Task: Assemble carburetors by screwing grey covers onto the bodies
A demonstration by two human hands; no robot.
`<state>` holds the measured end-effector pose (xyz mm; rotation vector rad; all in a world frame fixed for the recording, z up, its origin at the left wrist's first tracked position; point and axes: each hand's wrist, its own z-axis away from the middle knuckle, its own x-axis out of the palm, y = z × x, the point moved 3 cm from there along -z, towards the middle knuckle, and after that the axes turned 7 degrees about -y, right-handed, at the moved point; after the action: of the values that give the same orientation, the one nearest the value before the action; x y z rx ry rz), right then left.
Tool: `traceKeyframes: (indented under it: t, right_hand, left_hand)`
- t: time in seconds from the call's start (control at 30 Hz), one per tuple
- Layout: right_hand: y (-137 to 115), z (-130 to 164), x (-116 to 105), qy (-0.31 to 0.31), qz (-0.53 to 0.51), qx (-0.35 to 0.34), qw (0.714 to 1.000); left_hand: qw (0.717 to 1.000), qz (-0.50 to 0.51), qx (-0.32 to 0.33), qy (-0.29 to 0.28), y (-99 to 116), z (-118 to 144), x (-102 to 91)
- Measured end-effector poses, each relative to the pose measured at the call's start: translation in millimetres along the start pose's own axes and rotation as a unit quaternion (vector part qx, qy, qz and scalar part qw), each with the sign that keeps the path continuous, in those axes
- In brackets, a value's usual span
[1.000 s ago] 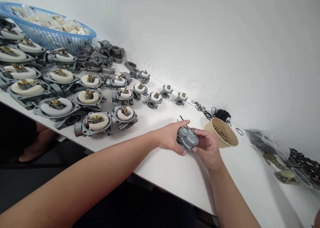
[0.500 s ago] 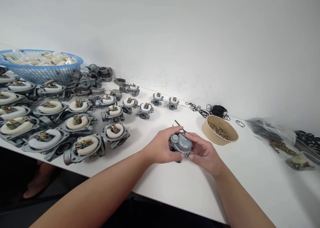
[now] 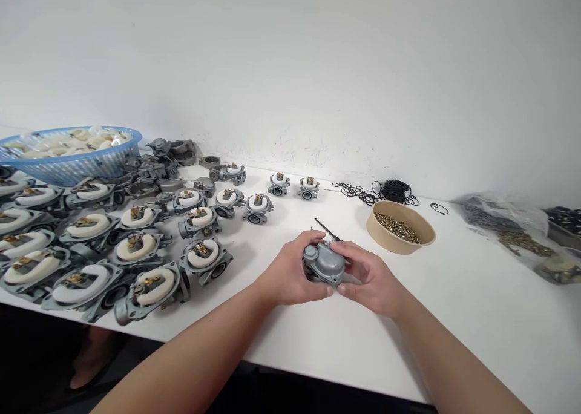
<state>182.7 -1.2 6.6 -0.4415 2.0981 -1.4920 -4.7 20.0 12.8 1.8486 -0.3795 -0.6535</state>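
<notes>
A grey metal carburetor (image 3: 327,262) with its rounded bowl cover facing up is between my two hands, over the front part of the white table. My left hand (image 3: 290,272) wraps round its left side, thumb along the near edge. On its right side, my right hand (image 3: 370,278) grips with fingers at the back and thumb at the near corner. The undersides of the part are hidden by my fingers. Just behind it lies a thin dark screwdriver-like rod (image 3: 325,226), its near end covered by the hands and the carburetor.
Several open carburetors with white floats (image 3: 152,287) fill the table's left side. Behind them stand a blue basket (image 3: 91,164) of floats and a pile of bowl covers (image 3: 158,166). To the right are a paper bowl (image 3: 390,239) of screws, black O-rings (image 3: 394,191) and plastic bags (image 3: 499,211).
The camera view has tilted and shifted slightly. Both hands keep hold of the carburetor, which is turned a little; more of the thin rod behind it shows.
</notes>
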Motion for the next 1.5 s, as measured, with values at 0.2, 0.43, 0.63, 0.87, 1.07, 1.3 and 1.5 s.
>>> traceKeyframes:
  t: [0.2, 0.43, 0.63, 0.87, 1.07, 1.3, 1.5]
  right_hand:
    - [1.2, -0.6, 2.1, 0.014, -0.004, 0.003, 1.0]
    - [1.2, 0.2, 2.8, 0.022, 0.004, 0.001, 1.0]
    - [-1.9, 1.5, 2.1, -0.009, 0.009, -0.027, 1.0]
    - [2.7, -0.1, 0.7, 0.05, -0.012, -0.016, 0.999]
    - [4.2, 0.5, 1.9, 0.075, -0.015, -0.016, 0.997]
    - [4.5, 0.1, 1.4, 0.074, -0.005, -0.023, 0.997]
    - [7.7, -1.1, 2.9, 0.078, -0.006, -0.014, 0.997]
  left_hand:
    - [0.998, -0.026, -0.049, 0.028, -4.2, 2.0, 4.6]
    - [0.996, -0.01, -0.07, 0.058, -3.6, 2.8, 9.3]
    - [0.996, -0.016, -0.044, 0.072, -1.0, 3.0, 11.3]
    - [0.997, 0.002, -0.04, 0.06, -8.3, 3.3, 13.3]
    - [0.998, 0.028, -0.034, 0.046, -9.8, 2.1, 13.1]
    - [0.998, 0.023, -0.026, 0.049, -11.6, 1.8, 13.3]
    - [0.996, 0.008, -0.05, 0.067, -6.6, 1.6, 12.9]
